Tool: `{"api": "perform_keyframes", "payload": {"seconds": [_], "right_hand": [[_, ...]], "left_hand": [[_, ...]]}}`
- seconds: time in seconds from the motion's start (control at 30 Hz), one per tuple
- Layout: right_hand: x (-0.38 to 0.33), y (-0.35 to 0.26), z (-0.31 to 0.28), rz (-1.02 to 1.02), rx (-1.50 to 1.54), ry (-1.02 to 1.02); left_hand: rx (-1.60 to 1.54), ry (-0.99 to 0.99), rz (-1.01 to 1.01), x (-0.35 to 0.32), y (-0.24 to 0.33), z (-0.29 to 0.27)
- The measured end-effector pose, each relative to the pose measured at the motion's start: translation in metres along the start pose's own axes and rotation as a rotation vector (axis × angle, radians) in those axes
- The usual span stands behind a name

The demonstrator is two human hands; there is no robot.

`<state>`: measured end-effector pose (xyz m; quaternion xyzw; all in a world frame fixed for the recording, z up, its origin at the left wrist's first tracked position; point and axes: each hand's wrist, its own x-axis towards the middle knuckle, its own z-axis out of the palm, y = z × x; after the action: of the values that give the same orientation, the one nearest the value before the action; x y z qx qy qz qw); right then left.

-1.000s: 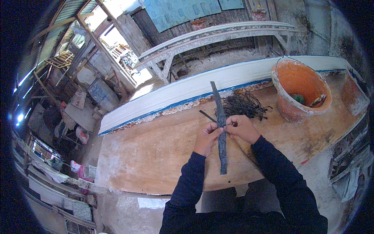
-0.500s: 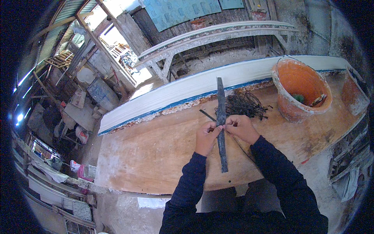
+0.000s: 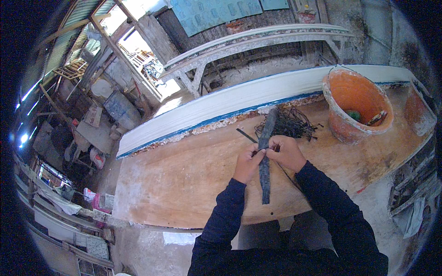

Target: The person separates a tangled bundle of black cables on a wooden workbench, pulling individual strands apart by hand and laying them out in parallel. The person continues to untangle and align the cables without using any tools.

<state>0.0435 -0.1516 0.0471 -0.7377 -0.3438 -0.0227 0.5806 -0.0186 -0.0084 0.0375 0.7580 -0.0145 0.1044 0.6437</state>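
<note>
A long dark grey strip stands lengthwise between my hands over the wooden board. Pinched fingers of my left hand grip its middle from the left. My right hand is closed at the same spot from the other side, thumbs nearly meeting. A thin dark strand crosses the strip there, one end sticking out past my left fingers and the other running toward my right sleeve. How the strand passes round the strip is hidden by my fingers. Just beyond lies a tangled heap of black strands.
An orange bucket smeared with white stands to the right, with a green item inside. Along the board's far side runs a long white moulding with a blue edge. Behind it is a white-stained bench. Another orange container is at far right.
The strip's far end has swung right and come lower, now overlapping the black heap. Both hands stay almost in place, still pinching at the middle.
</note>
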Motion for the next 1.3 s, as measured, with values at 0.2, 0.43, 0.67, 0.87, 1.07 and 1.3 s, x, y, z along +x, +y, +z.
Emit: {"api": "perform_keyframes", "payload": {"seconds": [0.2,0.43,0.67,0.87,1.07,1.3], "right_hand": [[0.002,-0.006,-0.003,0.04,0.003,-0.022],[0.003,0.002,-0.005,0.131,0.177,-0.083],[0.003,0.006,-0.002,0.033,-0.008,-0.04],[0.002,0.016,-0.005,0.086,-0.259,-0.15],[0.001,0.017,-0.007,0.127,-0.283,-0.197],[0.002,0.03,-0.011,0.149,-0.438,-0.305]], "left_hand": [[-0.067,0.012,-0.043,-0.002,0.002,0.001],[-0.283,-0.028,-0.159,-0.001,0.002,-0.002],[-0.524,-0.019,-0.211,0.003,-0.015,-0.017],[-0.95,0.044,0.05,-0.002,0.006,-0.046],[-1.192,0.107,0.454,-0.005,0.014,-0.099],[-1.274,0.281,0.707,-0.02,0.008,-0.148]]}}
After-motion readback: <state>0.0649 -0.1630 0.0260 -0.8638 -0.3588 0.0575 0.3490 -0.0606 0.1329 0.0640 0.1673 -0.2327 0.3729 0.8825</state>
